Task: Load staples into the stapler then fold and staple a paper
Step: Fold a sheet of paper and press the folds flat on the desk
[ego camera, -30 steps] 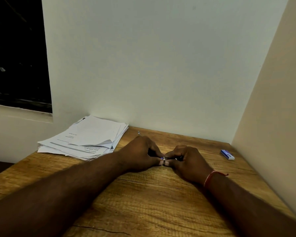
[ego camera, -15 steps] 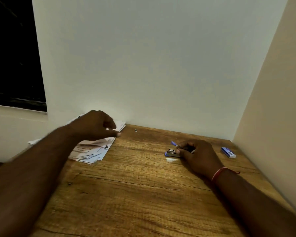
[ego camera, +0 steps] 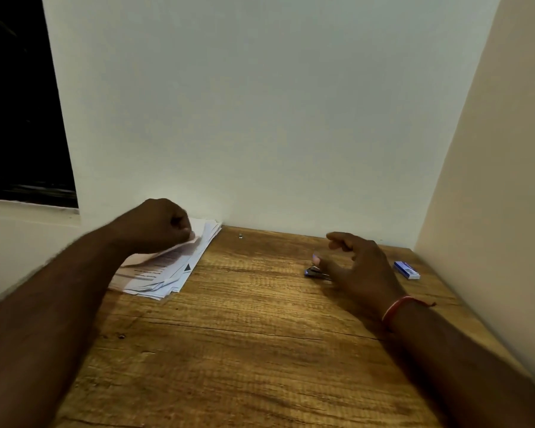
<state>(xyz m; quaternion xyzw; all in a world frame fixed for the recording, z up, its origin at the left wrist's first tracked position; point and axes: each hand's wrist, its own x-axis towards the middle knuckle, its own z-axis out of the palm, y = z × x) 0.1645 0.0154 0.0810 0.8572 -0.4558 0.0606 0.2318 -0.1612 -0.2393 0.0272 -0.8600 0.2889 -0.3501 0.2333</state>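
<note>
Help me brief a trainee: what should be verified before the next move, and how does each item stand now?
1. Left hand holds the top sheet: ok, fingers curled at its edge.
2. Only one sheet lifted: cannot tell, blurred.
3. Stapler on the table, near the right hand: ok.
4. Right hand free: ok, fingers spread above the stapler, gripping nothing.
5. Stapler loaded and closed: cannot tell.
6. Staple box out of the way: ok, by the right wall.

Open desk [ego camera: 244,319] between papers [ego camera: 173,270], stapler [ego camera: 314,271]
</note>
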